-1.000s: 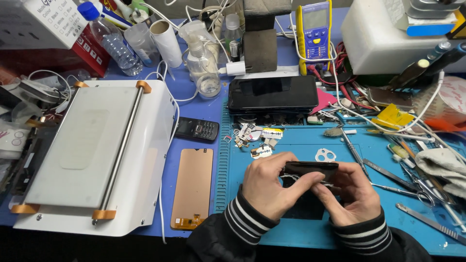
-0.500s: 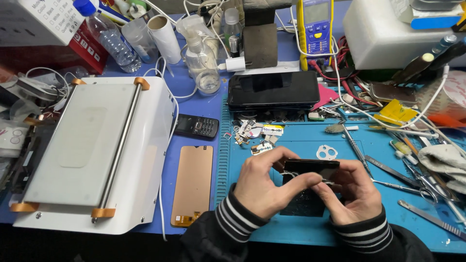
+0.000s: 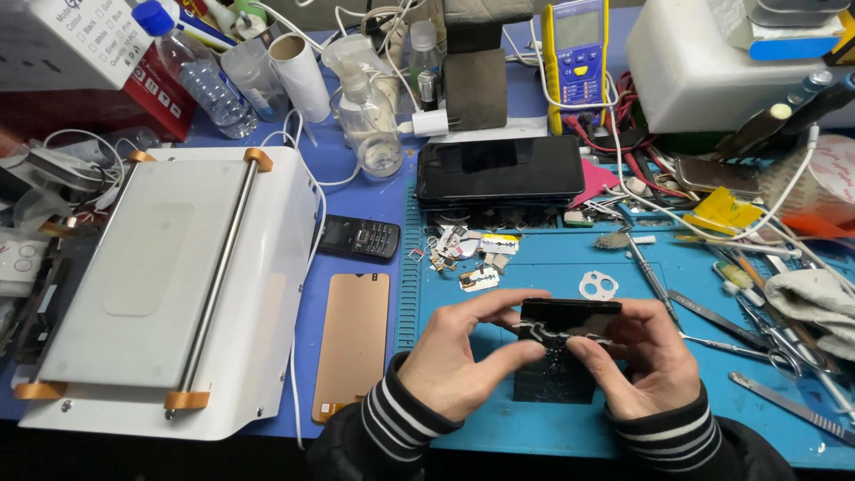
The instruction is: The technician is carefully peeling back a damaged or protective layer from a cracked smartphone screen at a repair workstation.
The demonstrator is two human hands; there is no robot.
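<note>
Both hands, left hand (image 3: 459,356) and right hand (image 3: 650,361), grip a cracked black phone panel (image 3: 561,343) between fingertips, above the blue work mat (image 3: 534,267). A tan screen protector (image 3: 354,343) lies just left of the mat.

Left hand (image 3: 459,361) and right hand (image 3: 646,365) face each other, fingers pinching.

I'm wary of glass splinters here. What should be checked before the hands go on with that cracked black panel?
1. Both hands on the panel: left hand and right hand each pinch the cracked black panel: ok.
2. Hands protected: bare, no gloves: not ok.
3. Panel over the blue mat: ok.
4. Loose razor blades lie just beyond the hands: not ok.
5. Tweezers within reach at the right: ok.
6. Whether the panel is fully broken through: cannot tell.
</note>
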